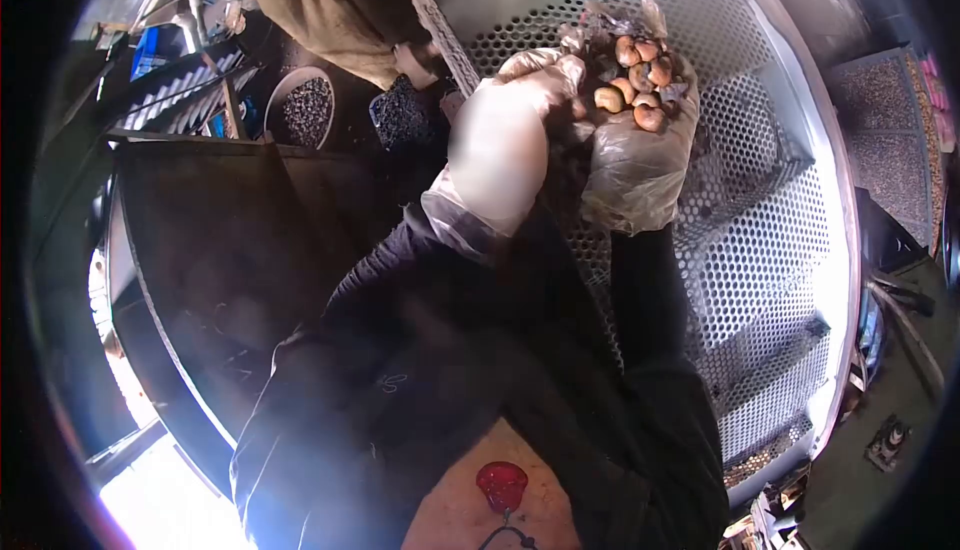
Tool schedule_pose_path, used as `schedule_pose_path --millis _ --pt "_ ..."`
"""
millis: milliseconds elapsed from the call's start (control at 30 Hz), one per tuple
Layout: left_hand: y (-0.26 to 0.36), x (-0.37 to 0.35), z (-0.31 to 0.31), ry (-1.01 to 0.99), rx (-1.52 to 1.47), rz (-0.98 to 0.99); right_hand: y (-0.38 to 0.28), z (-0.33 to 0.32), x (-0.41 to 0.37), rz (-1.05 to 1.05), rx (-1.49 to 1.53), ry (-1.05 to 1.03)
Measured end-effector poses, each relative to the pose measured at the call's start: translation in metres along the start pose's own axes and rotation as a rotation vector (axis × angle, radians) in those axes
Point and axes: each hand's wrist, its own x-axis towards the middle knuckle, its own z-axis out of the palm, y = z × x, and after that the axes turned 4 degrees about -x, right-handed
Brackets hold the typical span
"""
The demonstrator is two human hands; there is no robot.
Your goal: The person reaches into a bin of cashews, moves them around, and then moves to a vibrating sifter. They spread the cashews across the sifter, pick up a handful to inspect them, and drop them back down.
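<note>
My right hand (640,165), in a clear plastic glove, is cupped palm up and bears a small pile of brown, curved cashew nuts in their shells (640,78). Beside it on the left is my left hand (510,125), in a pale, overexposed glove. Its fingers bend in towards the edge of the pile; whether a nut is between them is hidden. Both hands are over a perforated metal drum (755,245), whose holed wall curves round on the right.
A bucket of dark bits (300,110) and a dark blue container (400,115) stand at the upper left, near a brown sack (330,10). A rough wooden bar (445,40) slants beside my left hand. Trays of small pieces (880,125) lie beyond the drum's bright metal rim (845,210).
</note>
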Motion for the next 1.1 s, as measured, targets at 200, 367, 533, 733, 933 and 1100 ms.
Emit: schedule_pose_path --millis 200,367,533,733,933,1100 --pt "-0.010 0.044 -0.034 -0.225 -0.346 -0.086 -0.005 0.002 0.007 0.002 -0.012 -0.022" --pt "0.030 0.038 -0.017 -0.057 -0.059 0.171 -0.007 0.002 0.018 -0.059 -0.015 0.011" --pt "0.068 0.047 -0.001 -0.025 0.514 0.212 -0.008 0.021 0.017 -0.129 -0.038 0.089" --pt "0.067 0.017 0.046 -0.351 1.248 0.634 -0.028 0.000 0.006 -0.015 -0.078 -0.064" --pt "0.017 0.023 0.046 -0.332 1.565 0.799 -0.010 0.003 -0.018 -0.124 -0.090 0.103" --pt "0.020 0.021 0.043 -0.297 1.255 0.504 -0.007 0.007 -0.010 -0.163 -0.118 0.146"
